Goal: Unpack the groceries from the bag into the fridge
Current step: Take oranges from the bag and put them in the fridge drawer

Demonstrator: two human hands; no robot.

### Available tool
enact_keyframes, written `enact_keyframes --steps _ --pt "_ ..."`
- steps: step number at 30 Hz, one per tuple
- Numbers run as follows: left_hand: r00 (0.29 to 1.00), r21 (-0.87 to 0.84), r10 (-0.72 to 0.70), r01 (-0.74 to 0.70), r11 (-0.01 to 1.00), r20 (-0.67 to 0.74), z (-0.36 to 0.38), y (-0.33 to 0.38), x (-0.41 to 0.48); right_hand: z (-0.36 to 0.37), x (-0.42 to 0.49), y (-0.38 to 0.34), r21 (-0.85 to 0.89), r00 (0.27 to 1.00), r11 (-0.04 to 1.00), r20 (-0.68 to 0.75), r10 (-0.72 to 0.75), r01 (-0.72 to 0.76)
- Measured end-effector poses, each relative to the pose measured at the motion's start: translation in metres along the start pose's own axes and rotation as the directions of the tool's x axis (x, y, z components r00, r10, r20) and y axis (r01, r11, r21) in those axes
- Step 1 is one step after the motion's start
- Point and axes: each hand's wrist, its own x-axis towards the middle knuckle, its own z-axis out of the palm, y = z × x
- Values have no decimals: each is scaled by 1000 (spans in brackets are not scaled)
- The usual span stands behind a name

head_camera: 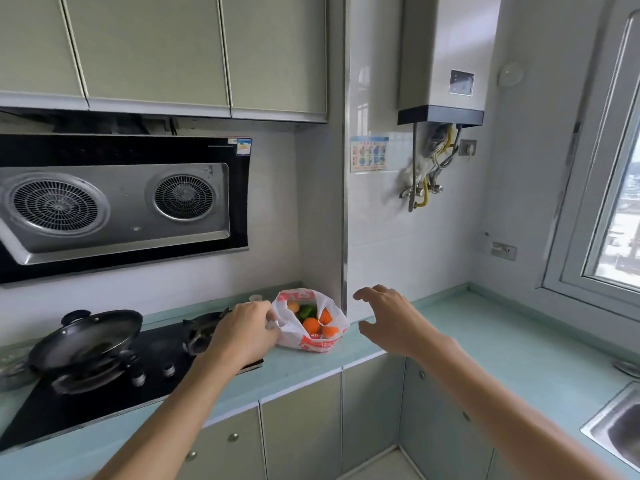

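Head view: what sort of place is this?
A home kitchen, most likely: a hob with a wok under a hood, a sink at the right edge, and a bag of produce on the counter.

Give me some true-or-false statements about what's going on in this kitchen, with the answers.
1. The plastic bag sits on the countertop, next to the stove. True.
2. The right hand is holding a piece of fruit. False: it hovers beside the bag with fingers spread and holds nothing.
3. Orange and green produce shows through the bag's open top. True.
4. The left hand rests on the wok. False: it is at the bag's left rim and appears to grip it; the wok sits apart on the far burner.
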Motion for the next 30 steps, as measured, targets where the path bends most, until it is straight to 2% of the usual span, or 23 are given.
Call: enact_keyframes --steps 10,21,30 --pt "991 -7 50 -49 999 125 62 -36 107 71 111 17 28 999 999 47 -21 19" --pt "983 53 26 -36 998 181 103 -87 280 136 288 54 37 997 997 48 -64 62" --pt "950 31 28 -39 999 311 155 -165 370 218 388 58 9 978 1000 207 -1 -1"
